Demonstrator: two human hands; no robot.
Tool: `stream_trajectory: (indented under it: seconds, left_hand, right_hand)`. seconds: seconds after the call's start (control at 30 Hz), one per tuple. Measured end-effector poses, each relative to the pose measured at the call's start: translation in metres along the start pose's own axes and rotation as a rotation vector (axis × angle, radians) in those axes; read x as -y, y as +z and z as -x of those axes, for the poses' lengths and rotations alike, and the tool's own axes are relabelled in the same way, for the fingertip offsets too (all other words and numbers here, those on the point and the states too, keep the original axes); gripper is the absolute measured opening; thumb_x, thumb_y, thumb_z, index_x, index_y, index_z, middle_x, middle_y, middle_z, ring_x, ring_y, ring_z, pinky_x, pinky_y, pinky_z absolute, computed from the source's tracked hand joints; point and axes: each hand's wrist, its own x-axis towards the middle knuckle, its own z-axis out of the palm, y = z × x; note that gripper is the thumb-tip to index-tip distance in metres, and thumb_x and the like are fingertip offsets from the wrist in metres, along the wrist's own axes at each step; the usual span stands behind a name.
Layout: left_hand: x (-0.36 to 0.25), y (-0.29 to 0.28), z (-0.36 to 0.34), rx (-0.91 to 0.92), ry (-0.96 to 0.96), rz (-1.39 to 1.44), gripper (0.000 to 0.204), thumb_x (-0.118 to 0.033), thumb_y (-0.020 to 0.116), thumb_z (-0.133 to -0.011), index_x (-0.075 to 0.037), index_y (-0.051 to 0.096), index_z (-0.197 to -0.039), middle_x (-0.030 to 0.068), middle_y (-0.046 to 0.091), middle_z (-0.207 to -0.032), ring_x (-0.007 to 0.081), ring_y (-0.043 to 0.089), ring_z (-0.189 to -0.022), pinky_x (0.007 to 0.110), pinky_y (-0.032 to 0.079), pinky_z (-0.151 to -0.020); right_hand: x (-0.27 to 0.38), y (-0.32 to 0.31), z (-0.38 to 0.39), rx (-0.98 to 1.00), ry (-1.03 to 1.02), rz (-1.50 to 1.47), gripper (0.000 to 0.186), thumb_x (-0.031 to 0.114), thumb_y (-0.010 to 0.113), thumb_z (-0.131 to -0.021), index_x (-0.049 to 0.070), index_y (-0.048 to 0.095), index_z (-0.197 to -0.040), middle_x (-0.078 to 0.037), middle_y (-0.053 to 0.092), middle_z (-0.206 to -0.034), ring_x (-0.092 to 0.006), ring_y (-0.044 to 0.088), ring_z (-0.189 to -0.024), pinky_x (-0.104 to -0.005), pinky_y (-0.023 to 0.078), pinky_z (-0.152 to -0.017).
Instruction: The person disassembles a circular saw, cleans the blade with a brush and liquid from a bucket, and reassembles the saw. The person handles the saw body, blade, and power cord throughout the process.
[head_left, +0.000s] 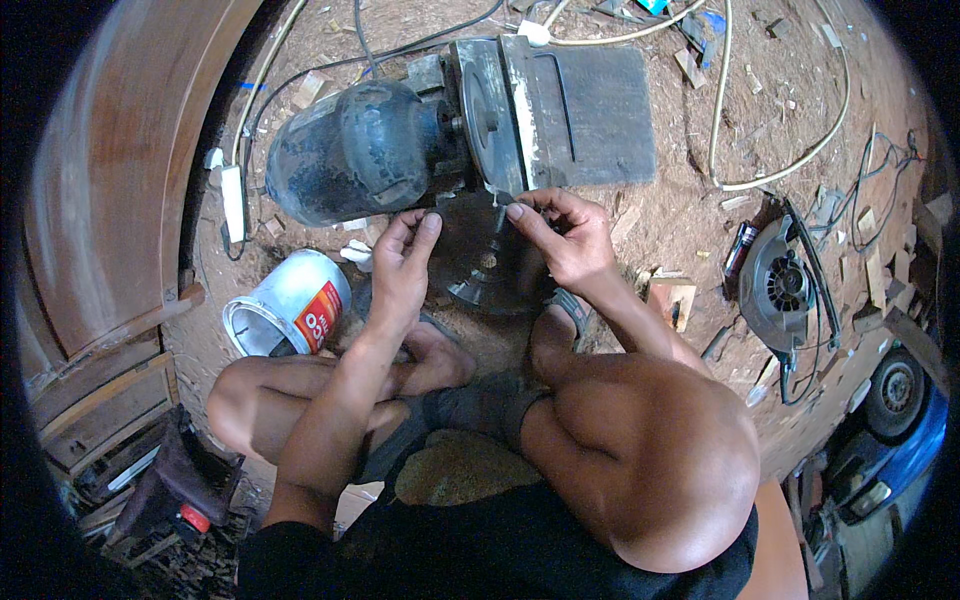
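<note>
A dark circular saw blade [465, 235] is held between my hands, in front of a bench grinder. My left hand [405, 255] pinches its left edge between thumb and fingers, while my right hand [570, 240] grips the upper right edge. The blade's top rim is at the lower edge of the grinding wheel [483, 115]; whether they touch I cannot tell. A shiny hub shows at the blade's centre. Left of the wheel lies the round dark motor [350, 150], and to its right is a flat grey metal plate [605, 115].
A white paint bucket [285, 300] lies tipped over at left. Toward the right, a handheld circular saw [778, 285] rests on the dusty ground. A pale cable [715, 120] loops behind it among wood scraps. Wooden furniture [110, 180] stands on the left, with a power strip [233, 205] nearby.
</note>
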Motion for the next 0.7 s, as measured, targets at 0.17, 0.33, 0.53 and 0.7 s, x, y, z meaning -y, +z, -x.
stream_trajectory:
  seconds: [0.17,0.33,0.53,0.7]
  left_hand:
    - [-0.001,-0.001,-0.006,0.007,-0.038,0.054,0.029,-0.027,0.066,-0.097,-0.001,0.065,-0.11,0.0003,0.065,-0.098,0.0066,0.055,-0.091,0.022,0.043,-0.085]
    - [0.001,-0.003,-0.008,-0.008,-0.064,0.084,0.03,-0.027,0.066,-0.097,-0.001,0.065,-0.111,0.0017,0.066,-0.102,0.0081,0.056,-0.094,0.022,0.042,-0.088]
    - [0.004,-0.004,-0.011,0.001,-0.08,0.163,0.031,-0.027,0.067,-0.097,-0.001,0.065,-0.112,0.0029,0.066,-0.106,0.009,0.057,-0.099,0.024,0.043,-0.092]
    - [0.0,-0.003,-0.013,0.018,-0.115,0.173,0.029,-0.025,0.066,-0.097,0.0,0.065,-0.112,0.0031,0.066,-0.107,0.0096,0.056,-0.1,0.025,0.043,-0.093]
  right_hand:
    - [0.004,0.0,-0.003,-0.007,0.053,-0.002,0.022,0.019,0.071,-0.092,-0.001,0.071,-0.101,-0.002,0.068,-0.077,-0.0061,0.058,-0.07,-0.0244,0.047,-0.063]
    - [-0.002,0.001,-0.009,-0.001,0.032,0.023,0.022,0.018,0.071,-0.091,-0.002,0.07,-0.101,-0.004,0.069,-0.08,-0.0072,0.059,-0.073,-0.0254,0.048,-0.065]
    - [0.005,0.003,-0.009,0.008,0.045,0.031,0.023,0.018,0.071,-0.093,-0.004,0.069,-0.1,-0.001,0.068,-0.08,-0.0058,0.057,-0.073,-0.0235,0.046,-0.064]
    - [0.006,0.003,-0.011,0.019,0.125,-0.016,0.024,0.019,0.071,-0.093,-0.004,0.069,-0.1,-0.001,0.068,-0.079,-0.0058,0.056,-0.072,-0.0234,0.046,-0.063]
